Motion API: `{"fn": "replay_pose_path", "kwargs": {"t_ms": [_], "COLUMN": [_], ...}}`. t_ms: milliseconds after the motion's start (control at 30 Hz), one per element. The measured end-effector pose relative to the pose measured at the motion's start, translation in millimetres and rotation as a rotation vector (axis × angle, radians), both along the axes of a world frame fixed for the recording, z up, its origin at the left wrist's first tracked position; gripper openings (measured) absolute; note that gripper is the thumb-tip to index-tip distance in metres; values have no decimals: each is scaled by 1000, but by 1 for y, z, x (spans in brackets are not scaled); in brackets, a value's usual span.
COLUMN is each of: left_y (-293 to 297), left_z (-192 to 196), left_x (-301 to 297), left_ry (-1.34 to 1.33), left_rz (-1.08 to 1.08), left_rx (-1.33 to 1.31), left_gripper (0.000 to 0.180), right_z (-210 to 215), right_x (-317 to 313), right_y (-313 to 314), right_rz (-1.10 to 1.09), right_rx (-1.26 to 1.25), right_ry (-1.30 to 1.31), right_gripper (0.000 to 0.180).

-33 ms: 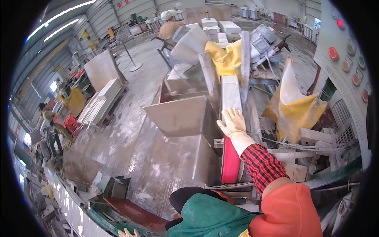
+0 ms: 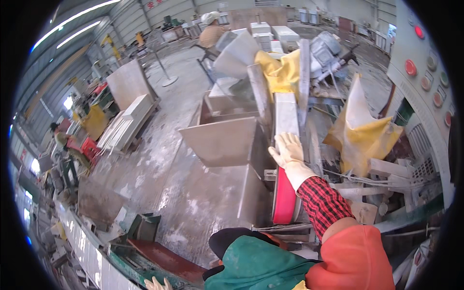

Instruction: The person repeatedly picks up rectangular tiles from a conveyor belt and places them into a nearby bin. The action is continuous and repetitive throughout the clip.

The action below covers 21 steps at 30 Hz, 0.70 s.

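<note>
- Nothing has shifted since the earlier frame: right hand (image 2: pixel 288 151) sits on the same spot of the stone slab (image 2: pixel 286 116), left hand (image 2: pixel 155 284) equally low at the bottom edge.
- Right hand: pale work glove, fingers together and laid flat, pressed on the near end of the slab's top face; not pinching or wrapped around anything.
- Red-and-black checked sleeve (image 2: pixel 323 203) runs back from that hand to an orange oversleeve (image 2: pixel 355 261).
- Stone slab: long, light grey, narrow, stretching away from the right hand toward the yellow cloth (image 2: pixel 280 72) at its far end.
- Red wheel (image 2: pixel 283 200) stands just below the right hand, edge-on, touching the slab's near end as far as can be seen.
- Left of the right hand: big steel hopper-like box (image 2: pixel 227 140), open-topped, with flat metal machine panels under it.
- Right of the right hand: crumpled yellow apron or bag (image 2: pixel 360 140) over machine parts; beyond it a grey control panel (image 2: pixel 420 92) with round red and green buttons.
- Left hand: only gloved fingertips show at the frame's bottom edge, near a green metal frame (image 2: pixel 145 227); cannot tell if spread or closed, nothing seen held.
- Far beyond the right hand, another person (image 2: pixel 211 29) in a light hat bends over at the machine's far end.
- Well to the left, stone slabs (image 2: pixel 128 84) lean on racks on the wet concrete floor (image 2: pixel 159 159).
</note>
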<state>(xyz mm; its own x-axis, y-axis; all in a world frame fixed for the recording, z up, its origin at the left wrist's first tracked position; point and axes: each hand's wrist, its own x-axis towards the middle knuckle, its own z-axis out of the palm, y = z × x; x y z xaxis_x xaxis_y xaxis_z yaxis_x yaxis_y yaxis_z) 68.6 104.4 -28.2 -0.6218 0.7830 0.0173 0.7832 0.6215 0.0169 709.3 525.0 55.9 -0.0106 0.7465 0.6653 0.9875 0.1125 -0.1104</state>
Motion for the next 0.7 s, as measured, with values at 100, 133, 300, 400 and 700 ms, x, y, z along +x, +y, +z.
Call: {"fn": "replay_pose_path", "kwargs": {"t_ms": [100,133,300,400,700], "left_y": [0,-2,12,12,13], "left_z": [20,24,46,37,35], "left_x": [16,20,31,30,34], "left_ry": [7,-9,74,15,24], "left_rz": [91,87,88,133,150], "left_rx": [72,100,142,117,113], "left_gripper": [71,65,59,63,62], "right_z": [8,14,3,-5,-12], "right_x": [-19,-23,-11,-7,-10], "right_y": [-10,-13,-16,-17,-18], "right_rz": [4,-2,60,73,54], "right_rx": [-141,-214,-83,23,-27], "right_ry": [4,27,25,-29,-55], "right_gripper": [42,43,39,34,40]}}
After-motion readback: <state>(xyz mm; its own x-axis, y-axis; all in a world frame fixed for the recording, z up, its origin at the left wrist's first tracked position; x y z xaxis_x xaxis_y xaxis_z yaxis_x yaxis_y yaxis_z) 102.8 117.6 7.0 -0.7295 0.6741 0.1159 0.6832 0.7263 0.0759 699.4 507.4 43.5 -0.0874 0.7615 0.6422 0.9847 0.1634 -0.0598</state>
